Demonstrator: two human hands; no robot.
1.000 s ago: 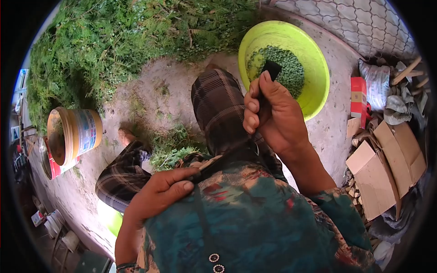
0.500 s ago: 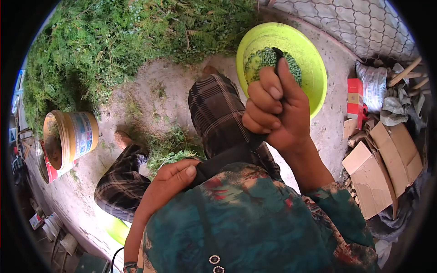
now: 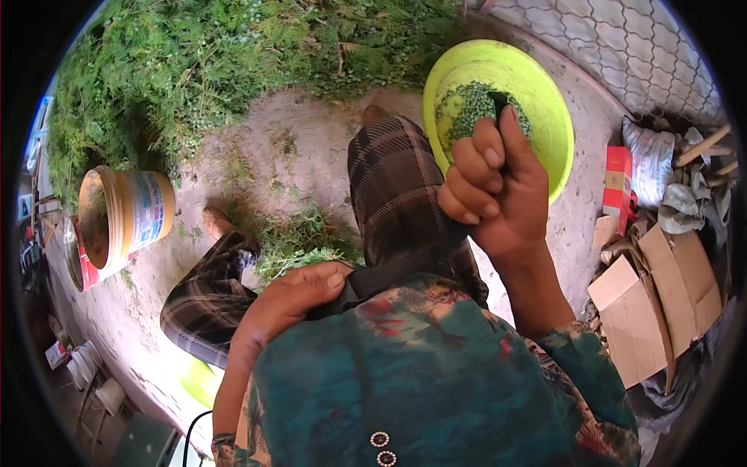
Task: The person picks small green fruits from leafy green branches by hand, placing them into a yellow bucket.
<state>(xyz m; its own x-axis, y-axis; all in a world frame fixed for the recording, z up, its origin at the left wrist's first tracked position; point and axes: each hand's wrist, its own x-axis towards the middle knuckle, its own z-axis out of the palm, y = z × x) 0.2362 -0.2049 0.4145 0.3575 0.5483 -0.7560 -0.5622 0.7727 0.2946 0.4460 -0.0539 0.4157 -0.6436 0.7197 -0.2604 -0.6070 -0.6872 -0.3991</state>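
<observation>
A black fabric strap (image 3: 401, 274) runs across my lap, just above the plaid trousers (image 3: 393, 179). My right hand (image 3: 498, 187) is raised and closed in a fist round one end of it, thumb up, with a black tip showing above the fingers. Near my waist, my left hand (image 3: 303, 292) grips the strap's other part, its thumb pressed on top; the fingertips are hidden. Beyond the right fist stands a yellow-green basin (image 3: 556, 124) with many small green berries (image 3: 469, 109) in it.
Cut green branches (image 3: 187, 70) are heaped at the far side, with a small pile (image 3: 303, 245) between my legs. A yellowish bucket (image 3: 144, 210) stands at the left. Cardboard (image 3: 634, 319) and a red box (image 3: 617, 183) lie at the right, below wire mesh (image 3: 607, 47).
The view has shifted a little, so the basin, bucket and legs appear somewhat differently placed. Both hands keep their hold on the strap, with little change in pose.
</observation>
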